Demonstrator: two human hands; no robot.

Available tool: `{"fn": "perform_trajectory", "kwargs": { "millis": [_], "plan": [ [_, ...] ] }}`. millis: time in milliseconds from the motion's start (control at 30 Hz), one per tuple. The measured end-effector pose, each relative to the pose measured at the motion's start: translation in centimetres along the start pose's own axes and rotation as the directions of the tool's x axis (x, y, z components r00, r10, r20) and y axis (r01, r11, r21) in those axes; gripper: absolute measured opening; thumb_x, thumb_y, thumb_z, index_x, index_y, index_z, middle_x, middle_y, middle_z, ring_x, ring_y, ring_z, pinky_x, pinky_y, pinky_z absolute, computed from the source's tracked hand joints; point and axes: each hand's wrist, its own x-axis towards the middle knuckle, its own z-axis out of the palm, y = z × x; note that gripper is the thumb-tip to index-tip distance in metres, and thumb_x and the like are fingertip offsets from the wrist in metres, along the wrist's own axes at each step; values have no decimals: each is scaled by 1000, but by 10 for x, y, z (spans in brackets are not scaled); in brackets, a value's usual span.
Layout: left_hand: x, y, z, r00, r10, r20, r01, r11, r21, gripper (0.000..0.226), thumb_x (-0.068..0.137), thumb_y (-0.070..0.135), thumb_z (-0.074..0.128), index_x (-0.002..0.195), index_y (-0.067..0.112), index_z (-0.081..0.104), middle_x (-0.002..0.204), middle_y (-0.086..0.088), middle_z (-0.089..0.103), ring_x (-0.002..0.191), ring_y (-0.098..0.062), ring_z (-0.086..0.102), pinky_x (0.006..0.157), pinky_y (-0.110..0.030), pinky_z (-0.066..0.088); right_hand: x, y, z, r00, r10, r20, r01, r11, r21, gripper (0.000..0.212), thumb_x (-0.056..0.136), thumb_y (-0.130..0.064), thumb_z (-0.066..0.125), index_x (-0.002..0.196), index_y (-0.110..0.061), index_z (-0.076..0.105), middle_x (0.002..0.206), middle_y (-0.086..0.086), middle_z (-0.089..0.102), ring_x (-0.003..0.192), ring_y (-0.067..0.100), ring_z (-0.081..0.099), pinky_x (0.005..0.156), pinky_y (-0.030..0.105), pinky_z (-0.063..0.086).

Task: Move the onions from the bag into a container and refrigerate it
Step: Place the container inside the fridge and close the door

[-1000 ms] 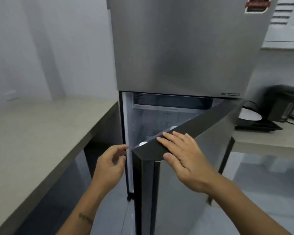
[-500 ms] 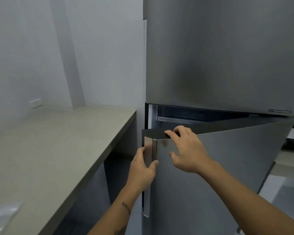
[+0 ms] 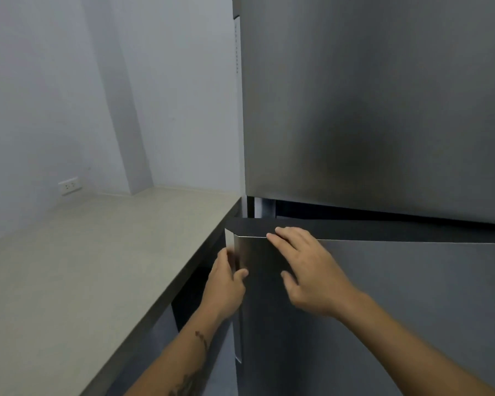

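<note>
Two hands meet at the top left corner of the fridge's lower door (image 3: 383, 310), seen from the head camera — the only view. That door stands slightly ajar: a dark wedge of gap shows between its top edge and the freezer door (image 3: 369, 104) above, widest at the left, where a sliver of pale interior is visible.

On the door's free edge, the left hand (image 3: 225, 284) wraps the bright vertical handle strip (image 3: 229, 244); its thumb lies across the front face, while the other fingers curl around behind the edge, out of sight, so I cannot tell how they are set. A dark mark shows on the left forearm near the wrist.

Over the door front, the right hand (image 3: 309, 275) lies palm down, holding nothing. Its fingers are loosely spread, the fingertips (image 3: 277, 232) reaching the top edge of the door, the thumb pointing left and apart from the rest. Whether the palm presses on the metal or hangs just off it is unclear.

Neither onions nor container can be seen — the gap shows too little of the inside.

Left of the fridge, a pale counter (image 3: 83, 267) with a dark front edge runs back to a white wall, where a socket (image 3: 70, 185) sits just above the surface.
</note>
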Motion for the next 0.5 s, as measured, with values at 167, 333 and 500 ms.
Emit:
{"fn": "perform_trajectory", "kwargs": {
  "millis": [167,333,500],
  "plan": [
    [65,6,15,998,-50,-34,53,992,110,35,90,15,60,123,24,54,124,3,60,113,-14,58,93,-33,50,30,34,23,997,-56,57,65,984,-167,82,72,-19,55,150,-11,31,161,15,22,149,32,16,122,42,8],
    [110,14,36,1000,-28,-13,30,968,248,39,90,17,57,128,18,53,129,-3,59,120,-20,56,105,-42,45,37,70,50,994,-52,94,65,987,-146,90,69,-14,50,154,-12,20,163,13,15,152,30,2,122,44,13],
    [119,4,38,996,-42,74,26,980,198,46,89,9,52,132,24,53,128,0,62,118,-20,58,104,-43,47,38,81,68,989,-56,139,77,985,-152,88,70,-13,51,153,-8,23,163,13,18,152,30,4,123,45,10]
  ]
}}
